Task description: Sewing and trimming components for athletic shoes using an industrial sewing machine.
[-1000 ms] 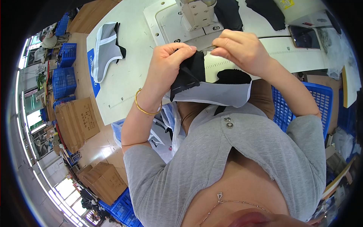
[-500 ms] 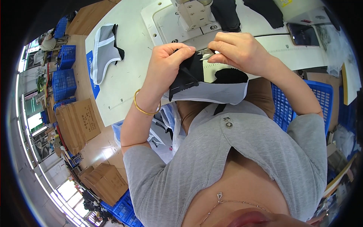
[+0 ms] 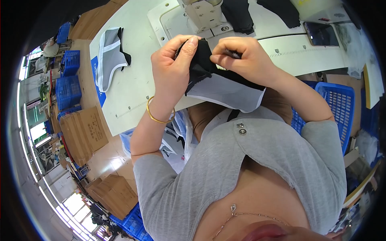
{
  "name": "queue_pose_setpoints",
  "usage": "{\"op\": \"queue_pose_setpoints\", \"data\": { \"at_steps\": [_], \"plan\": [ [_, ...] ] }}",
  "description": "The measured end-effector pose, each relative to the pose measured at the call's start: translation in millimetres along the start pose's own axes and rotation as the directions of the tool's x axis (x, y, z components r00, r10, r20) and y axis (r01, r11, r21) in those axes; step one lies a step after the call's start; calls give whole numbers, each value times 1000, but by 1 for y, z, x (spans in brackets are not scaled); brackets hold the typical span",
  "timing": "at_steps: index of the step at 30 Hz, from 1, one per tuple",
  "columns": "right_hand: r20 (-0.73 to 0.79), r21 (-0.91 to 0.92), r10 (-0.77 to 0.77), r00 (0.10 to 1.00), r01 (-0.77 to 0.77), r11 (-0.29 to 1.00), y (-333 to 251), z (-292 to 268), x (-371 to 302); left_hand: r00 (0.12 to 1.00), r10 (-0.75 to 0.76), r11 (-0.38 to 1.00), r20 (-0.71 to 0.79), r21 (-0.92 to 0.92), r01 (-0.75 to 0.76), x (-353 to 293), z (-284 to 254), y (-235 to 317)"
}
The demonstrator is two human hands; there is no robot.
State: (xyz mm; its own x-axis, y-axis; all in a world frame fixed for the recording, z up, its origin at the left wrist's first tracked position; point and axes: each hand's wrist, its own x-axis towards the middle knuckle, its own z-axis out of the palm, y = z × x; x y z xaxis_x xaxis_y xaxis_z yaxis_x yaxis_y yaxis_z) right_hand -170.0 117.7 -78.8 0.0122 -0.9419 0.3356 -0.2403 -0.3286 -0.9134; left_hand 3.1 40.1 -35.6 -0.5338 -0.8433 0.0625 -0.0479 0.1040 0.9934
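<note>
My left hand [image 3: 175, 58] pinches the upper edge of a black and pale-grey garment piece [image 3: 225, 92] between thumb and fingers. The piece hangs over the table's near edge toward my lap, its white-bound border lowest. Just right of the raised black part, my right hand [image 3: 241, 58] is curled closed around small thread snips [image 3: 234, 54]. Only a dark bit of the snips shows between the fingers; their blades are hidden. A similar grey, white and black garment piece [image 3: 110, 58] lies at the table's left side.
Behind my hands stands a white sewing machine [image 3: 201, 16] on the white table [image 3: 136, 80]. Black fabric pieces [image 3: 237, 16] and a phone [image 3: 321, 34] lie farther right. A blue basket [image 3: 339, 100] stands at my right; cardboard boxes [image 3: 84, 134] are on the floor at left.
My left hand has moved slightly up and left, lifting the black cloth. My right hand has turned and drawn a little left and down; the snips' metal blades, visible earlier, are now hidden.
</note>
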Motion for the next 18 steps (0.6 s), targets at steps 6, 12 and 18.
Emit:
{"op": "queue_pose_setpoints", "data": {
  "at_steps": [6,12,18],
  "plan": [
    [56,339,298,953,-299,892,-3,-8,11,994,-74,993,74,100,67,-2,-9,-5],
    [-188,45,74,979,-67,997,2,-13,8,983,-182,983,-1,-16,182,-5,-8,-4],
    [-61,-460,-261,963,205,864,-3,-25,1,977,-204,973,-59,-119,196,-5,-7,-7]
  ]
}}
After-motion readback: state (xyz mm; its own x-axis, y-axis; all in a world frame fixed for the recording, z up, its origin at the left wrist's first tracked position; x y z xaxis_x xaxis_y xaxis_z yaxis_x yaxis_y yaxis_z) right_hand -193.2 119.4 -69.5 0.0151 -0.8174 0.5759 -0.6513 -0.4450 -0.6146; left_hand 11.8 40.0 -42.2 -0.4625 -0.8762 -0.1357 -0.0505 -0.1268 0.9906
